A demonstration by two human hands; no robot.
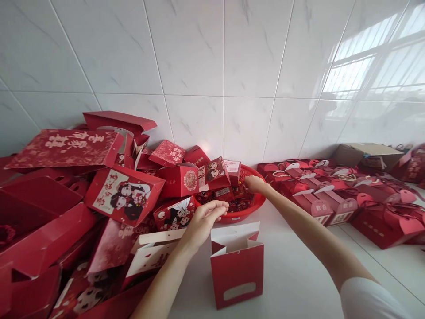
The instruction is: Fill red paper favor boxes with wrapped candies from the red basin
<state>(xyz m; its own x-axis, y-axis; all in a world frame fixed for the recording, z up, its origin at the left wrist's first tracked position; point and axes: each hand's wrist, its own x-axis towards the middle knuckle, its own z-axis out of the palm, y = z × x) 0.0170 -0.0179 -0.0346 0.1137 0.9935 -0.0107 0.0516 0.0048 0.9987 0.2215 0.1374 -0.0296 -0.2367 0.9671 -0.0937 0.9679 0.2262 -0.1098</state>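
2 bare forearms; a white short sleeve (368, 297) on the right.

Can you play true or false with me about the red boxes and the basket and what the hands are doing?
1. The right hand reaches into the red basket. True.
2. The open red box in front stands upright with its top flaps open. True.
3. The left hand is inside the open red box. False: it is above and behind the box, near the basket's front rim.
4. The closed gift boxes with handles are on the left. False: they stand in rows on the right; the left has a pile of flat and folded red boxes.
5. The wall is white tile. True.
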